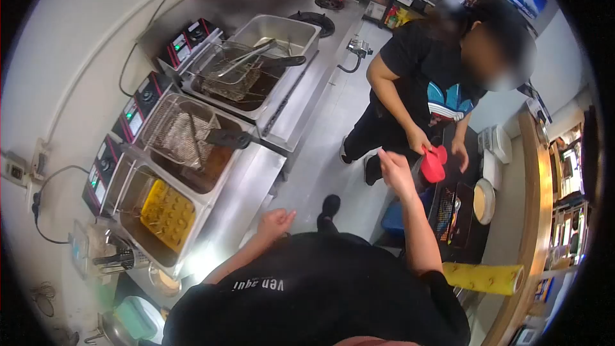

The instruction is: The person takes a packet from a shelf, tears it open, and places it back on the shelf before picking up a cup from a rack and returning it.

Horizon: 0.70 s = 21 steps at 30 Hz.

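Note:
My left hand (277,223) hangs low beside the fryer counter's front edge, fingers curled in, nothing showing in them. Raised ahead of me, my right hand (396,172) has a finger stretched out toward a co-worker and holds nothing visible. Just beyond it, a red plastic cup (434,165) is gripped by the co-worker's hand (419,139). The co-worker's other hand (460,152) is spread beside the cup. Nearest my left hand is a deep fryer (176,253) containing a yellow perforated insert (168,210).
More fryers with wire baskets (189,134) line the left counter; a black basket handle (229,139) juts toward the aisle. Tongs (246,57) lie across the far basket. The co-worker (423,70) stands in the aisle. At right are a yellow roll (483,278) and a wooden ledge (537,173).

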Each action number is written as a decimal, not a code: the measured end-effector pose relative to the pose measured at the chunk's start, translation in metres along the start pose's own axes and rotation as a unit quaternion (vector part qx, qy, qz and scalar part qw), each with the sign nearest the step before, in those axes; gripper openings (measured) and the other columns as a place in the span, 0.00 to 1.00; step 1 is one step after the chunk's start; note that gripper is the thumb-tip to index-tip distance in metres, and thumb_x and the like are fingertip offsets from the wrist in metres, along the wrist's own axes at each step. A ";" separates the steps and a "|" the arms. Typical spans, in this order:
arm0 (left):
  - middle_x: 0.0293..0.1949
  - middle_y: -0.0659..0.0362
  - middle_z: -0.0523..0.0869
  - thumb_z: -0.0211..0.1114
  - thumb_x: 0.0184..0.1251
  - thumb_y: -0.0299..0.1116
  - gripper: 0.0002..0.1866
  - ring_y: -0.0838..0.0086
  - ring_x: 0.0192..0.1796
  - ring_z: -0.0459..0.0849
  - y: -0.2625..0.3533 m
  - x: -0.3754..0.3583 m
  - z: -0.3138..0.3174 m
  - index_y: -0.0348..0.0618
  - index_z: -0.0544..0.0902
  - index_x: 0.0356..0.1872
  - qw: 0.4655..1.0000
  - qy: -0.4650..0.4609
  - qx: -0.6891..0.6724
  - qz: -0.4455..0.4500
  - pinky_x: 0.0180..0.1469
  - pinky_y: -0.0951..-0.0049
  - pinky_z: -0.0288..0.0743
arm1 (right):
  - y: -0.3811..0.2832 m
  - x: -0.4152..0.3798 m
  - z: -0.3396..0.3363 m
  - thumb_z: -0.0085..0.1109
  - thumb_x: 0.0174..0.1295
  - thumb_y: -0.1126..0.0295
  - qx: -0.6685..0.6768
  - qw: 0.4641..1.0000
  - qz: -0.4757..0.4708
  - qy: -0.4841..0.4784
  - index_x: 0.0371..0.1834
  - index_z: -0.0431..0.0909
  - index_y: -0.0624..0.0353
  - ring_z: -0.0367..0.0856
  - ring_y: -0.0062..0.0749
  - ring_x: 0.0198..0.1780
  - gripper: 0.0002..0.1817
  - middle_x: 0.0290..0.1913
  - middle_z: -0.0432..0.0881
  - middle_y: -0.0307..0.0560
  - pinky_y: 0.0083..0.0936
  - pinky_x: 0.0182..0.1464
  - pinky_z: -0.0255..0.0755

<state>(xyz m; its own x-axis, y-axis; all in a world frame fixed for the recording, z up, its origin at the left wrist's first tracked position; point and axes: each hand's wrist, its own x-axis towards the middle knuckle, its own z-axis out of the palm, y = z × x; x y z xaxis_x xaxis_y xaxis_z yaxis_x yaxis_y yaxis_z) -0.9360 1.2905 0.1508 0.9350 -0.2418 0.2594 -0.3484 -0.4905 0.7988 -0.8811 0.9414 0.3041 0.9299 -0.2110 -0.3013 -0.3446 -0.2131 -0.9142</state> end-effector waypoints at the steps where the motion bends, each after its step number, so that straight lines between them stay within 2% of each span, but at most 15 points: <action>1: 0.12 0.53 0.68 0.69 0.62 0.42 0.26 0.60 0.14 0.69 -0.005 0.010 0.009 0.42 0.66 0.12 0.999 0.010 -0.001 -0.030 0.20 0.61 0.62 | 0.003 0.039 -0.006 0.56 0.69 0.54 -0.109 0.989 -0.104 0.002 0.18 0.72 0.60 0.71 0.24 0.19 0.25 0.17 0.71 0.41 0.26 0.23 0.65; 2: 0.13 0.54 0.70 0.71 0.61 0.42 0.25 0.60 0.15 0.69 -0.007 0.025 0.015 0.42 0.67 0.13 0.999 0.025 -0.002 -0.043 0.20 0.62 0.62 | 0.009 0.077 -0.009 0.55 0.69 0.54 -0.213 0.955 -0.207 0.001 0.21 0.77 0.64 0.75 0.28 0.22 0.25 0.18 0.75 0.46 0.29 0.27 0.69; 3: 0.13 0.54 0.70 0.71 0.61 0.42 0.25 0.60 0.15 0.69 -0.007 0.039 0.025 0.42 0.67 0.13 0.998 0.029 -0.002 -0.048 0.20 0.62 0.62 | 0.002 0.106 -0.007 0.55 0.68 0.53 -0.248 0.954 -0.171 -0.013 0.32 0.82 0.65 0.81 0.41 0.31 0.22 0.26 0.82 0.54 0.34 0.38 0.73; 5: 0.13 0.55 0.71 0.72 0.59 0.40 0.24 0.61 0.15 0.70 -0.002 0.073 0.041 0.43 0.68 0.14 0.993 0.109 0.017 -0.041 0.20 0.63 0.62 | 0.013 0.181 -0.001 0.59 0.65 0.57 -0.323 0.930 -0.174 -0.030 0.48 0.81 0.57 0.82 0.55 0.39 0.17 0.34 0.84 0.60 0.41 0.46 0.74; 6: 0.14 0.56 0.72 0.73 0.58 0.38 0.22 0.62 0.16 0.71 0.016 0.091 0.043 0.43 0.69 0.14 0.993 0.101 0.010 -0.066 0.20 0.63 0.62 | 0.028 0.222 0.001 0.61 0.63 0.58 -0.345 0.915 -0.201 -0.056 0.57 0.75 0.58 0.84 0.51 0.36 0.23 0.34 0.85 0.59 0.40 0.39 0.77; 7: 0.14 0.56 0.72 0.73 0.58 0.38 0.22 0.62 0.16 0.71 0.029 0.104 0.051 0.43 0.69 0.14 0.992 0.101 0.011 -0.069 0.20 0.63 0.62 | 0.020 0.247 0.006 0.61 0.63 0.58 -0.348 0.926 -0.109 -0.093 0.61 0.72 0.60 0.84 0.49 0.34 0.26 0.34 0.85 0.57 0.38 0.33 0.77; 8: 0.14 0.56 0.72 0.73 0.58 0.38 0.22 0.62 0.16 0.72 0.038 0.118 0.059 0.44 0.69 0.14 0.994 0.097 0.034 -0.035 0.20 0.63 0.63 | 0.011 0.273 0.012 0.61 0.62 0.58 -0.346 0.929 -0.016 -0.127 0.64 0.69 0.61 0.85 0.46 0.32 0.30 0.34 0.85 0.56 0.36 0.28 0.77; 10: 0.15 0.56 0.74 0.73 0.58 0.37 0.21 0.61 0.17 0.74 0.049 0.147 0.070 0.44 0.71 0.14 0.990 0.081 0.096 0.058 0.20 0.62 0.64 | 0.007 0.345 0.015 0.62 0.62 0.58 -0.296 0.936 -0.017 -0.191 0.70 0.59 0.65 0.80 0.37 0.21 0.38 0.29 0.84 0.52 0.33 0.16 0.70; 13: 0.15 0.56 0.74 0.73 0.58 0.37 0.21 0.60 0.17 0.74 0.066 0.173 0.083 0.45 0.71 0.14 0.989 0.076 0.123 0.009 0.20 0.62 0.64 | -0.020 0.433 0.010 0.64 0.59 0.60 -0.245 0.964 -0.031 -0.103 0.69 0.61 0.66 0.82 0.38 0.24 0.38 0.29 0.84 0.52 0.33 0.18 0.75; 15: 0.16 0.54 0.76 0.72 0.58 0.38 0.20 0.57 0.19 0.77 0.056 0.181 0.086 0.44 0.72 0.15 0.982 0.112 0.127 -0.083 0.23 0.60 0.68 | -0.024 0.493 -0.004 0.64 0.58 0.60 -0.241 0.967 -0.030 -0.078 0.69 0.61 0.67 0.83 0.39 0.25 0.38 0.29 0.84 0.52 0.33 0.18 0.77; 17: 0.20 0.51 0.80 0.72 0.59 0.39 0.17 0.57 0.22 0.80 0.019 0.164 0.086 0.42 0.76 0.18 0.955 0.111 0.138 -0.239 0.26 0.60 0.72 | -0.015 0.553 -0.035 0.63 0.57 0.61 -0.285 0.957 -0.037 0.032 0.66 0.64 0.68 0.84 0.43 0.28 0.36 0.30 0.84 0.52 0.36 0.22 0.80; 18: 0.24 0.49 0.82 0.71 0.60 0.39 0.15 0.57 0.25 0.82 -0.009 0.141 0.087 0.42 0.79 0.22 0.927 0.090 0.135 -0.337 0.28 0.62 0.74 | 0.001 0.587 -0.054 0.62 0.57 0.59 -0.326 0.943 -0.048 0.046 0.59 0.71 0.68 0.85 0.45 0.29 0.30 0.31 0.85 0.55 0.38 0.26 0.81; 19: 0.28 0.48 0.84 0.71 0.61 0.37 0.11 0.60 0.27 0.84 -0.060 0.089 0.087 0.42 0.81 0.26 0.935 0.024 0.187 -0.301 0.29 0.65 0.76 | 0.014 0.617 -0.076 0.61 0.57 0.58 -0.366 0.927 -0.057 0.062 0.51 0.77 0.68 0.85 0.47 0.30 0.25 0.32 0.85 0.58 0.40 0.29 0.81; 20: 0.31 0.47 0.85 0.70 0.61 0.35 0.08 0.62 0.29 0.85 -0.098 0.055 0.088 0.42 0.83 0.31 0.934 -0.046 0.238 -0.263 0.30 0.68 0.77 | 0.016 0.632 -0.101 0.59 0.58 0.58 -0.420 0.907 -0.022 0.008 0.49 0.79 0.66 0.84 0.50 0.41 0.23 0.38 0.84 0.61 0.41 0.42 0.78; 21: 0.31 0.47 0.85 0.70 0.61 0.35 0.08 0.63 0.29 0.85 -0.104 0.059 0.078 0.42 0.83 0.31 0.913 -0.112 0.218 -0.326 0.30 0.69 0.77 | 0.019 0.645 -0.125 0.58 0.58 0.58 -0.468 0.883 0.015 -0.047 0.46 0.81 0.65 0.82 0.53 0.52 0.21 0.45 0.84 0.64 0.41 0.56 0.75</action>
<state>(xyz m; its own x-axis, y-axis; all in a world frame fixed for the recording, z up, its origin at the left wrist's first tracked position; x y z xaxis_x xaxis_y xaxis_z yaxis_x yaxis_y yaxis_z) -0.8502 1.2616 0.0404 0.9332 0.0787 -0.3507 0.2382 -0.8661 0.4395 -0.3037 0.6818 0.1257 0.9099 -0.1603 -0.3826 -0.2847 -0.9122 -0.2948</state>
